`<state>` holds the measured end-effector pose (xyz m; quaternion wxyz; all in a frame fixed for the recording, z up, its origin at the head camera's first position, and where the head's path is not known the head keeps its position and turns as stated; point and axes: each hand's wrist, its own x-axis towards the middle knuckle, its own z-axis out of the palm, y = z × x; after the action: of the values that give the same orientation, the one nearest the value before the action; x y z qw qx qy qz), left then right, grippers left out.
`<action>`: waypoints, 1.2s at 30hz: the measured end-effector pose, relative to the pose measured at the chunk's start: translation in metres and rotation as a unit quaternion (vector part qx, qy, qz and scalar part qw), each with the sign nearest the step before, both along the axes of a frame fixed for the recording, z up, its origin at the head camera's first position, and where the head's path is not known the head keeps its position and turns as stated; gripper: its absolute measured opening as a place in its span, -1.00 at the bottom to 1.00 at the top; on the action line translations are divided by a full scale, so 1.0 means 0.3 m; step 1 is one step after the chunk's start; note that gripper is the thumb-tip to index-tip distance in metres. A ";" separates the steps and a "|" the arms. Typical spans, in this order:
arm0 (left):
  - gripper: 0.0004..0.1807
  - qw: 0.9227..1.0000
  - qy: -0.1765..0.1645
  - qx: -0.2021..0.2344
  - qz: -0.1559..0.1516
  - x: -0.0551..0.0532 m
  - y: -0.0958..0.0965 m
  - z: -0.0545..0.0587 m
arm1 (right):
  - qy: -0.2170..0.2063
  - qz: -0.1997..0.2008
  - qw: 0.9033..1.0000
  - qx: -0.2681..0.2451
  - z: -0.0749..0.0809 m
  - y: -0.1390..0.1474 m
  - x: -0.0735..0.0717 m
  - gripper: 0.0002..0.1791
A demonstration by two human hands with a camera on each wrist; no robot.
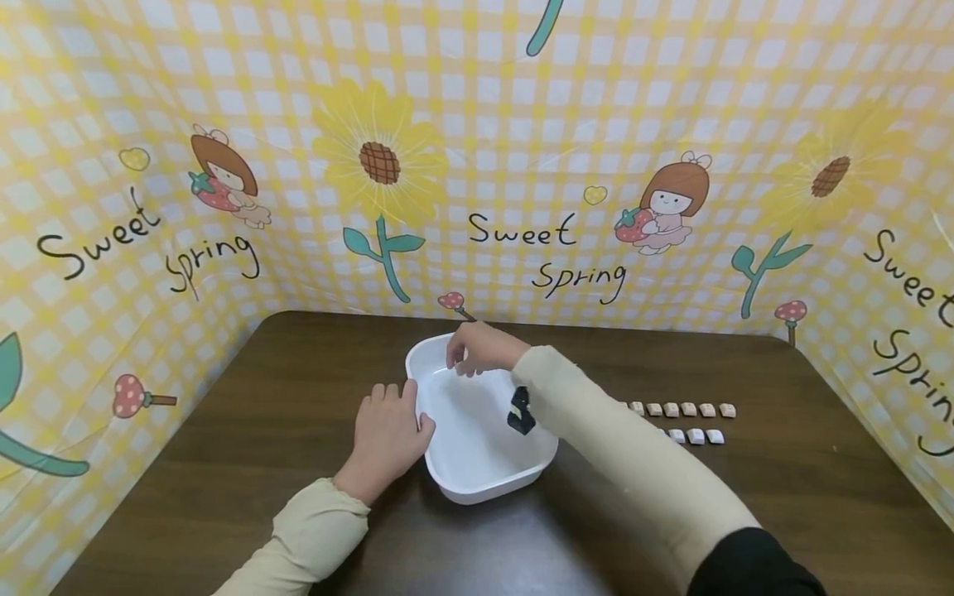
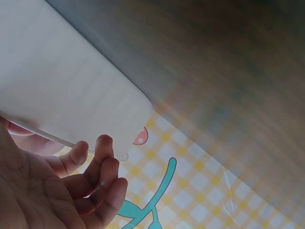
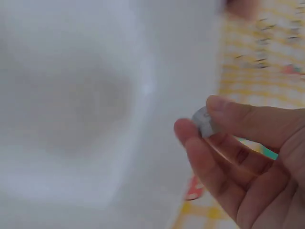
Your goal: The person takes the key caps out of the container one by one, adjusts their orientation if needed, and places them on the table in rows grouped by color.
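Observation:
A white plastic basin with rounded corners stands on the table. My left hand holds its left rim, the thumb over the edge and the other fingers on the outer side. In the left wrist view those fingers are bent beside the basin wall. My right hand hangs above the far part of the basin. Between thumb and fingertips it pinches a small whitish keycap, seen in the right wrist view; in the head view the hand hides it.
White keycaps lie in two rows right of the basin, partly hidden by my right sleeve. A black wrist mount sits under that wrist. The dark wooden table is bounded by a yellow checked cloth at the back and sides.

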<state>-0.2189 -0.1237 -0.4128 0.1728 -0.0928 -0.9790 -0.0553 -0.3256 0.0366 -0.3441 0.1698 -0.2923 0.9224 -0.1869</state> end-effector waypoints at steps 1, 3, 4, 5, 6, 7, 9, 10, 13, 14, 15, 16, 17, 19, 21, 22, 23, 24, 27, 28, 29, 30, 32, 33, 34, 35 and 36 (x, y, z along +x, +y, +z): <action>-0.60 1.000 -0.001 -0.001 0.001 -0.001 0.001 0.001 | -0.014 -0.003 0.999 -0.032 0.019 0.013 0.015 -0.81; -0.59 1.000 -0.005 -0.002 0.001 -0.001 0.002 0.002 | -0.034 0.002 0.995 -0.096 0.051 0.045 0.053 -0.79; -0.59 1.000 -0.005 -0.002 0.001 0.000 0.002 0.003 | -0.042 0.006 0.991 -0.127 0.064 0.062 0.075 -0.79; -0.58 1.000 -0.006 -0.003 0.001 0.000 0.002 0.003 | -0.050 0.012 0.986 -0.156 0.074 0.078 0.096 -0.79; -0.58 1.000 -0.006 -0.004 0.001 0.000 0.002 0.004 | -0.057 0.019 0.981 -0.182 0.081 0.095 0.118 -0.78; -0.58 1.000 -0.006 -0.004 0.000 0.000 0.001 0.004 | -0.059 0.029 0.977 -0.203 0.086 0.111 0.139 -0.78; -0.58 1.000 -0.001 -0.003 -0.003 0.001 -0.001 0.003 | -0.058 0.044 0.969 -0.234 0.090 0.141 0.182 -0.77; -0.58 1.000 0.002 -0.004 -0.003 0.001 -0.002 0.003 | -0.053 0.048 0.967 -0.244 0.090 0.154 0.200 -0.77; -0.60 1.000 0.011 -0.004 -0.005 0.000 -0.005 0.003 | -0.026 0.061 0.964 -0.257 0.094 0.191 0.245 -0.75; -0.61 1.000 0.013 -0.003 -0.006 0.000 -0.005 0.003 | -0.022 0.058 0.964 -0.258 0.096 0.201 0.257 -0.75; -0.61 1.000 0.015 -0.003 -0.006 0.000 -0.005 0.003 | -0.017 0.058 0.964 -0.260 0.098 0.211 0.267 -0.75; -0.62 1.000 0.016 -0.002 -0.006 -0.001 -0.005 0.002 | -0.014 0.056 0.963 -0.262 0.100 0.221 0.275 -0.74; -0.62 1.000 0.017 -0.001 -0.006 -0.001 -0.004 0.002 | -0.009 0.055 0.963 -0.264 0.102 0.232 0.283 -0.75; -0.63 1.000 0.016 0.001 -0.007 -0.002 -0.004 0.000 | -0.007 0.041 0.963 -0.267 0.101 0.253 0.295 -0.75; -0.64 1.000 0.017 0.002 -0.008 -0.003 -0.003 -0.001 | -0.002 0.018 0.962 -0.273 0.100 0.278 0.309 -0.76; -0.64 1.000 0.017 0.003 -0.009 -0.003 -0.003 -0.002 | 0.003 0.003 0.962 -0.274 0.098 0.292 0.316 -0.78; -0.64 1.000 0.017 0.003 -0.009 -0.003 -0.002 -0.003 | 0.011 -0.013 0.962 -0.274 0.094 0.307 0.324 -0.80; -0.64 1.000 0.017 0.003 -0.010 -0.003 -0.002 -0.004 | 0.017 -0.028 0.961 -0.276 0.091 0.323 0.332 -0.81; -0.65 1.000 0.018 0.002 -0.010 -0.004 -0.001 -0.002 | 0.038 -0.058 0.954 -0.291 0.075 0.387 0.353 -0.82; -0.65 1.000 0.016 0.002 -0.010 -0.005 0.000 -0.002 | 0.043 -0.064 0.952 -0.297 0.067 0.412 0.359 -0.81; -0.65 1.000 0.015 0.001 -0.010 -0.006 0.001 -0.002 | 0.047 -0.068 0.949 -0.305 0.059 0.439 0.364 -0.80; -0.65 1.000 0.014 0.000 -0.010 -0.005 0.001 -0.001 | 0.047 -0.074 0.946 -0.313 0.050 0.469 0.368 -0.80; -0.64 1.000 0.011 -0.002 -0.009 -0.007 0.002 -0.002 | 0.055 -0.088 0.941 -0.321 0.032 0.532 0.374 -0.78; -0.63 1.000 0.009 -0.003 -0.007 -0.007 0.002 -0.002 | 0.060 -0.097 0.940 -0.323 0.023 0.566 0.376 -0.78; -0.63 1.000 0.008 -0.005 -0.007 -0.007 0.002 -0.002 | 0.068 -0.108 0.938 -0.321 0.014 0.601 0.378 -0.77; -0.62 1.000 0.006 -0.005 -0.006 -0.007 0.002 -0.001 | 0.075 -0.121 0.938 -0.315 0.006 0.636 0.381 -0.77; -0.62 1.000 0.005 -0.006 -0.005 -0.007 0.001 0.000 | 0.083 -0.136 0.938 -0.308 -0.001 0.671 0.384 -0.77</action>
<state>-0.2211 -0.1234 -0.4128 0.1767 -0.0993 -0.9780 -0.0497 -0.2104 0.2379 -0.3444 -0.0324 -0.2168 0.8613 -0.4584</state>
